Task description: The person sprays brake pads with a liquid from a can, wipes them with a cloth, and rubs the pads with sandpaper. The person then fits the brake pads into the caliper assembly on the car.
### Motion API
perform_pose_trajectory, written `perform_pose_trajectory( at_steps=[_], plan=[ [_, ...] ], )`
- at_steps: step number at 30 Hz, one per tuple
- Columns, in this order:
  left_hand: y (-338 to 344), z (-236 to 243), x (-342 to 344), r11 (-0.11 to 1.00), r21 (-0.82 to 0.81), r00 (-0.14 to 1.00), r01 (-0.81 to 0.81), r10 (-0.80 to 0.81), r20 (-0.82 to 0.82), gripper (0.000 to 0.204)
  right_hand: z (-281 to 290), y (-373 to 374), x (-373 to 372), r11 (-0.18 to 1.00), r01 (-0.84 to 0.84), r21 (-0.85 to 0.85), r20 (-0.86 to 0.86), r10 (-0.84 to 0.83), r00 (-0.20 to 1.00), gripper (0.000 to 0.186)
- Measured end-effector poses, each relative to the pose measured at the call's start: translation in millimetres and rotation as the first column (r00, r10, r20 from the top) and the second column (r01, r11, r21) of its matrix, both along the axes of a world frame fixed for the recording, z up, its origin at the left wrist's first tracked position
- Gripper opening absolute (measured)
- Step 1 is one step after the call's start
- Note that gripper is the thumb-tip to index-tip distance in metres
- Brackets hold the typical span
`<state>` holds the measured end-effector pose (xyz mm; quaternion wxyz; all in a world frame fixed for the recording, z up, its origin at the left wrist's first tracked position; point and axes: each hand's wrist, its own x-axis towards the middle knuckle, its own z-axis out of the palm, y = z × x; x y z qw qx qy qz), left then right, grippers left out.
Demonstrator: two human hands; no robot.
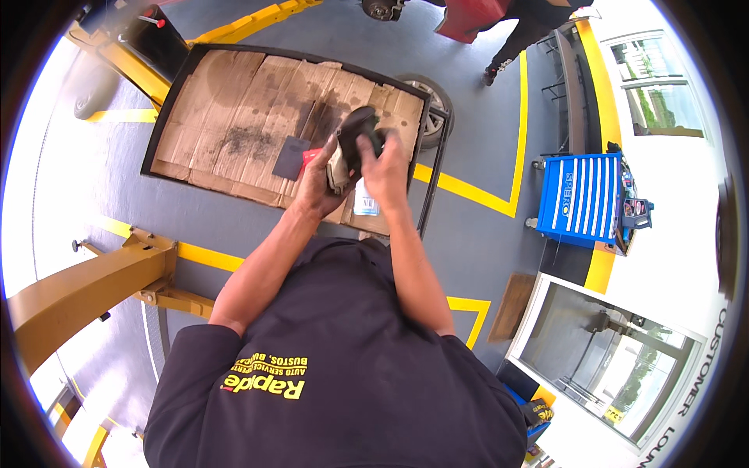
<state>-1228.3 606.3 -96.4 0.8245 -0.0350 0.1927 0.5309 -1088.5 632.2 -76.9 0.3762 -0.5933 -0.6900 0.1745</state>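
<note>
My left hand (pixel 316 187), its fingers smudged dark, is closed round a pale beige, curved piece (pixel 337 171). Above and against that piece is a dark, rounded part (pixel 358 129); its exact kind does not show. My right hand (pixel 386 170) is closed on the right side of the dark part, thumb pressed to its face. Both hands meet over the cardboard-lined table. Just below them stands a white can with a blue label (pixel 365 201), partly hidden by my hands. A dark square sheet (pixel 291 157) lies left of my left hand, beside a red item (pixel 311 158), mostly covered.
Stained cardboard (pixel 211 148) covers the black-framed table. A wheel (pixel 434 109) lies past its right end. Yellow lift arms (pixel 94 292) stand at left. A blue tool cabinet (pixel 581 196) is against the right wall. Another person's leg (pixel 511 47) shows at the top, near a red car part (pixel 472 19).
</note>
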Motion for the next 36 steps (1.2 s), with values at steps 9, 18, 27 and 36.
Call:
perform_pose_trajectory(
  at_steps=[9,18,27,36],
  plan=[
    [-3.4,-9.9,-21.8,0.989,0.137,0.995,-0.059,0.047,0.089,0.049,21.0,-18.4,-9.7,0.977,-0.214,0.023,0.123,0.209,0.970,0.046],
    [-4.4,-10.3,-26.3,0.984,0.159,0.997,-0.081,0.079,0.019,0.061,4.1,-4.4,5.6,0.933,-0.188,-0.306,-0.749,-0.115,0.652,0.043],
    [-19.4,-25.3,-11.4,0.997,0.007,0.983,-0.077,0.077,-0.168,0.045,-34.8,-4.1,12.4,0.945,-0.069,-0.321,-0.588,-0.141,0.797,0.035],
    [-14.4,-27.1,18.3,0.995,0.081,0.984,-0.051,0.064,-0.169,0.041,-25.2,-17.9,32.1,0.914,-0.279,-0.296,-0.369,0.160,0.916,0.054]
  ],
)
